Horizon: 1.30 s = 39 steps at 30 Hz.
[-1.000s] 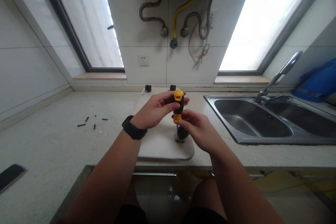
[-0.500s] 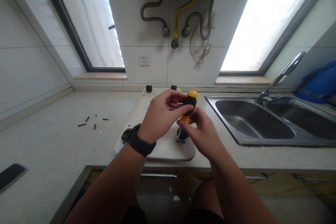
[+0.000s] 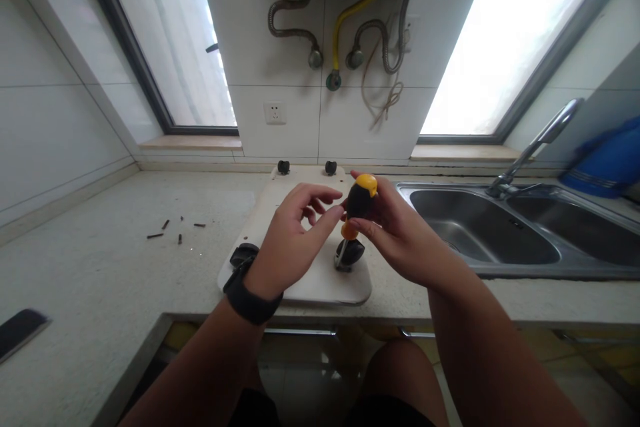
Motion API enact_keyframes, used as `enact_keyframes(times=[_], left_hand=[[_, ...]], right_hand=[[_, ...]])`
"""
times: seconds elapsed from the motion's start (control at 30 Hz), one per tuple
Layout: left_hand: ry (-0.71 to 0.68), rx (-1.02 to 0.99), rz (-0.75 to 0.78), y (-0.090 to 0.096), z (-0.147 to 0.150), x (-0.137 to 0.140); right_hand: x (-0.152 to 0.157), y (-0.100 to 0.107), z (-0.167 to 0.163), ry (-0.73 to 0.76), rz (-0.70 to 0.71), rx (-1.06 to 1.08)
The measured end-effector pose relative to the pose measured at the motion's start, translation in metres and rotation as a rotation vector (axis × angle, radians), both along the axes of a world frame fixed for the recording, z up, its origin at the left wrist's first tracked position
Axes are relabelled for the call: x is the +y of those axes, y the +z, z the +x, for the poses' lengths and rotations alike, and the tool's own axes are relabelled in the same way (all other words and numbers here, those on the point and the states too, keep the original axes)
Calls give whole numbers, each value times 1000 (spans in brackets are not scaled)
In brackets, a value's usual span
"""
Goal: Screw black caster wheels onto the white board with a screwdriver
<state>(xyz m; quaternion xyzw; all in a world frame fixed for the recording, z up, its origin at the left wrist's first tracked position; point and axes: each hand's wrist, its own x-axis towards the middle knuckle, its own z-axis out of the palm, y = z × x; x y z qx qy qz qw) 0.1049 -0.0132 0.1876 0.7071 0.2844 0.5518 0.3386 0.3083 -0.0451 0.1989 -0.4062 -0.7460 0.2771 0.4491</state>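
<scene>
A yellow-and-black screwdriver (image 3: 360, 199) stands tilted, its shaft reaching down to the base of a black caster wheel (image 3: 352, 252). My right hand (image 3: 400, 230) is closed around its handle from the right. Just left of the handle, my left hand (image 3: 297, 233) has its fingers apart and curved, with nothing held; its thumb tip is close to the handle. Below both hands lies a white board (image 3: 305, 290) with rounded corners. Another black caster (image 3: 244, 254) sits at its near left corner, partly behind my wristband. Two small black casters (image 3: 283, 167) are at its far end.
Several dark screws (image 3: 155, 235) lie loose on the pale counter (image 3: 115, 267) to the left. A dark flat object (image 3: 23, 333) rests at the left edge. On the right is a steel double sink (image 3: 480, 227) with a faucet (image 3: 537, 147). Hoses hang on the wall.
My left hand has let go of the screwdriver handle and shifted left. My right hand has moved up from the lower part to grip the handle higher.
</scene>
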Motion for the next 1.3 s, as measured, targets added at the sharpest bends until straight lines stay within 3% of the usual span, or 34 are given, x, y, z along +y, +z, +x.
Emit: enact_keyframes(times=[0.07, 0.13, 0.2, 0.27, 0.37, 0.47, 0.6, 0.7, 0.87, 1.03, 1.13, 1.3], left_hand=[[-89, -20, -149, -12, -10, -17], [-282, 42, -330, -33, -19, -37], [-482, 190, -477, -64, -24, -58], [-586, 318, -619, -100, -24, -75], [-514, 324, -772, -148, -18, -83], [-391, 136, -885, -175, -17, -72], [-365, 39, -850, -183, -24, -50], [-315, 13, -859, -186, -27, -40], [-216, -18, -857, -193, -25, -37], [-186, 8, -823, -189, -26, -38], [-195, 35, -809, -187, -27, -37], [-206, 51, -798, -189, -28, -36]], right_hand=[[2, 1, 0, 15, -14, -23], [3, 3, -1, 19, -20, -35], [4, 5, -3, -8, -1, -63], [4, 11, -7, -58, 43, -146], [2, 23, -13, -141, 123, -315], [1, 37, -17, -132, 185, -396], [5, 53, -15, -19, 192, -438], [9, 61, -16, -39, 223, -518], [7, 66, -30, -222, 245, -577], [9, 66, -37, -419, 301, -631], [13, 66, -31, -309, 217, -590], [16, 58, -15, 100, -2, -291]])
